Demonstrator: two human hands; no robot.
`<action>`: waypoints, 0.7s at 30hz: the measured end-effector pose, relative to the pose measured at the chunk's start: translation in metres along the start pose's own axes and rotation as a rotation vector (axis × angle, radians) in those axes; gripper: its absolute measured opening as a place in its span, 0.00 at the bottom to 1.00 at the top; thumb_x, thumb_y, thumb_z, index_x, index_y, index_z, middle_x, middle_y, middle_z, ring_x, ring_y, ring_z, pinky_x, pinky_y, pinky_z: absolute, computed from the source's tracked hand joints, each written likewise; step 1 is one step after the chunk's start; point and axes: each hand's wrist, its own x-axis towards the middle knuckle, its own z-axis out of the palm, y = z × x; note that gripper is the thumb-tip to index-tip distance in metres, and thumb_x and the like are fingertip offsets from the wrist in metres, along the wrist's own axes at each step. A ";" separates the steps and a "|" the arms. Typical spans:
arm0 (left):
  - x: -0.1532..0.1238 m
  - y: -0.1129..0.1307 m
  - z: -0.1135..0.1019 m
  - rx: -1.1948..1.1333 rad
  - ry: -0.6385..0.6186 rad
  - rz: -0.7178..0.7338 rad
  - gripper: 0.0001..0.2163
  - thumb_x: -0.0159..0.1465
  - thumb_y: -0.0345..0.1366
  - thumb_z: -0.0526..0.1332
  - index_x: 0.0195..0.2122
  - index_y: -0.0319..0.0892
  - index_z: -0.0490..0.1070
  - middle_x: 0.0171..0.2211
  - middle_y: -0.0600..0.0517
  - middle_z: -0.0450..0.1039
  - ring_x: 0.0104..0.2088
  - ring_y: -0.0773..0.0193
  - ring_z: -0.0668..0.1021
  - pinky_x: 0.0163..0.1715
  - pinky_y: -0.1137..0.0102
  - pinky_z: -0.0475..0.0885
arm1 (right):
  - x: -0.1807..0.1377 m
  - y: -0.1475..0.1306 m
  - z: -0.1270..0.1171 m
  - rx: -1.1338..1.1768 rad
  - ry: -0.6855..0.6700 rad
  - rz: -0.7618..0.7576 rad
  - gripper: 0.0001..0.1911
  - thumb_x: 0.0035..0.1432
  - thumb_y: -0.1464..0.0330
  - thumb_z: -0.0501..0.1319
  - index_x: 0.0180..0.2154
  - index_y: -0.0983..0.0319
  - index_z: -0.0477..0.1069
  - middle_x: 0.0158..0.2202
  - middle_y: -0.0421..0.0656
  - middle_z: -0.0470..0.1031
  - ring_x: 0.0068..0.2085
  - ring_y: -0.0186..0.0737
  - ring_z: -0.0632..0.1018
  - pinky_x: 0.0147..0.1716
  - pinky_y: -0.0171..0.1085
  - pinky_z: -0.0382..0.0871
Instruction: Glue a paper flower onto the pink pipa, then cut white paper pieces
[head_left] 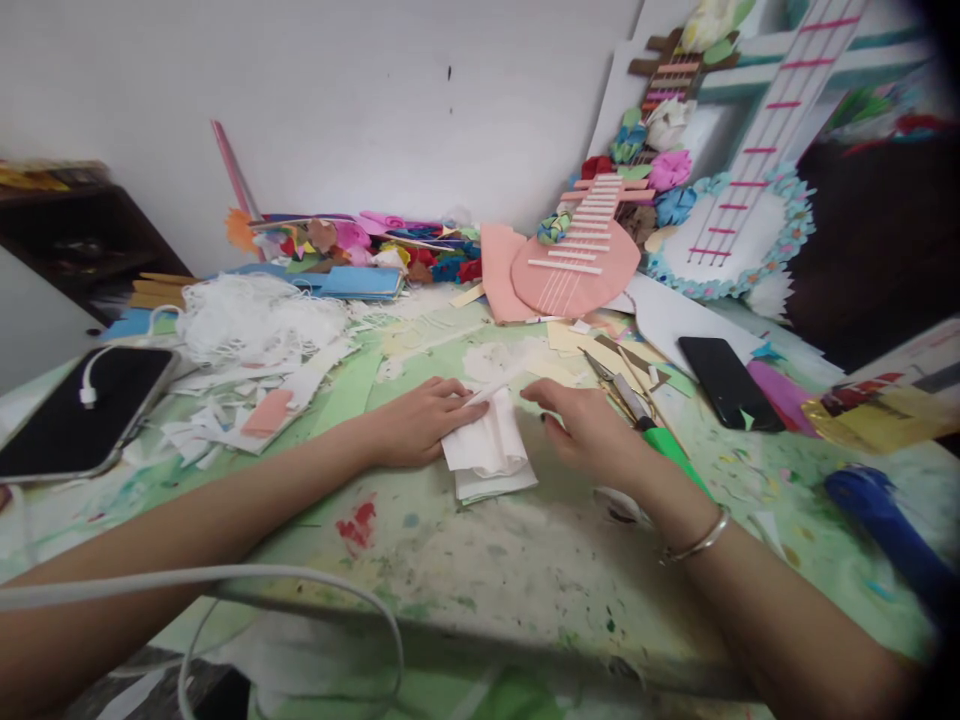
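A small stack of folded white paper [491, 440], with a pale green layer at its lower edge, lies on the table in front of me. My left hand [424, 422] presses on its left edge, the fingers close together and holding it down. A thin white strip [499, 383] runs along the top of the stack by those fingertips. To the right, my right hand [581, 415] hovers just beside the paper without touching it. Its fingers are bent and apart, with nothing visible between them. Scissors [630, 395] and a green-handled tool [675, 455] lie behind and under the right wrist.
A tangle of white string [259, 315] and paper scraps lie left, near a tablet-like black device [86, 410]. A black phone [727, 382] and a blue tool [885, 520] are right. Paper instruments [577, 270] lean at the back. A white cable [315, 574] loops in front.
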 end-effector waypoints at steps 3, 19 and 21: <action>0.000 0.001 0.000 -0.011 0.010 -0.011 0.23 0.65 0.34 0.50 0.61 0.36 0.55 0.51 0.38 0.70 0.52 0.50 0.68 0.51 0.56 0.62 | 0.008 -0.003 0.016 -0.063 -0.013 -0.137 0.26 0.52 0.83 0.52 0.54 0.69 0.65 0.54 0.56 0.70 0.55 0.48 0.72 0.51 0.44 0.67; -0.009 0.004 0.001 -0.050 0.017 -0.109 0.22 0.64 0.30 0.50 0.60 0.37 0.59 0.58 0.41 0.66 0.56 0.58 0.70 0.54 0.64 0.66 | 0.024 0.013 0.036 0.106 0.006 -0.382 0.17 0.62 0.75 0.54 0.51 0.62 0.72 0.53 0.49 0.73 0.54 0.43 0.73 0.56 0.44 0.66; -0.010 0.004 0.000 -0.077 0.020 -0.130 0.21 0.65 0.29 0.49 0.60 0.39 0.61 0.59 0.43 0.65 0.56 0.58 0.71 0.56 0.63 0.65 | 0.024 0.015 0.036 0.134 0.004 -0.413 0.19 0.60 0.76 0.55 0.52 0.62 0.71 0.54 0.50 0.72 0.56 0.43 0.72 0.58 0.45 0.63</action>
